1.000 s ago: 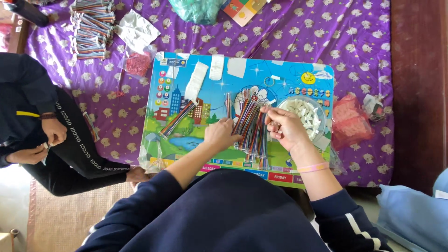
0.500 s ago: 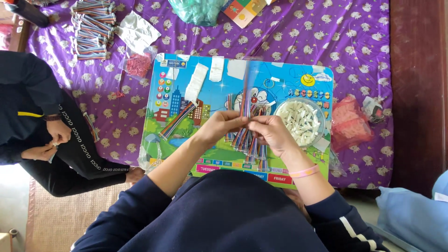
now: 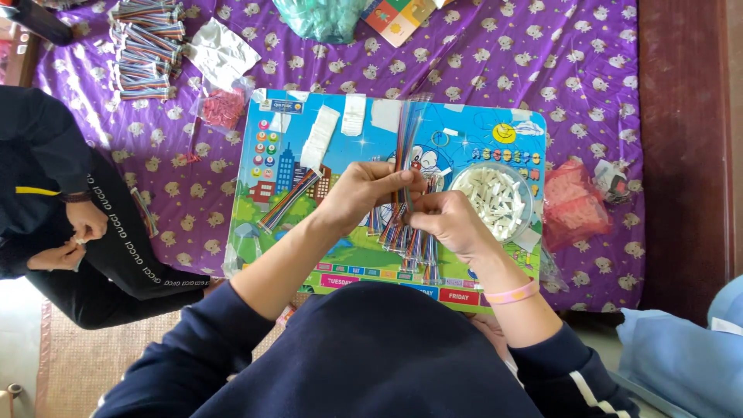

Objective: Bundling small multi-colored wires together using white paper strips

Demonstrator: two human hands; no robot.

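Both hands meet over the middle of a bright picture board (image 3: 495, 128) that lies flat on a purple patterned cloth (image 3: 588, 70). The left hand (image 3: 364, 193) is clenched around a thin clear packet of coloured sticks (image 3: 405, 135), its grip pinching the packet near the lower end so that the long packet stands up and away from the person, over the top half of the board. The right hand (image 3: 449, 224) is just beside the left, fingers curled in and touching the same packet at its lower end, so both grips close on it. Under the two hands, more packets of coloured sticks (image 3: 410, 248) lie in a loose heap on the board, fanning toward the near edge. A single bundle of sticks (image 3: 288, 200) lies slanted on the board to the left of the left hand. To the right of the right hand, a clear bowl of small white pieces (image 3: 495, 200) stands on the board, near but not touching the hand. A pink band (image 3: 511, 294) sits on the right wrist. Off the board to the right lies a red bag (image 3: 573, 205) on the cloth. At the far left corner of the cloth is a pile of finished stick packets (image 3: 143, 50). On the left, another person in dark clothes (image 3: 46, 178) sits with both hands together, well apart from the board.
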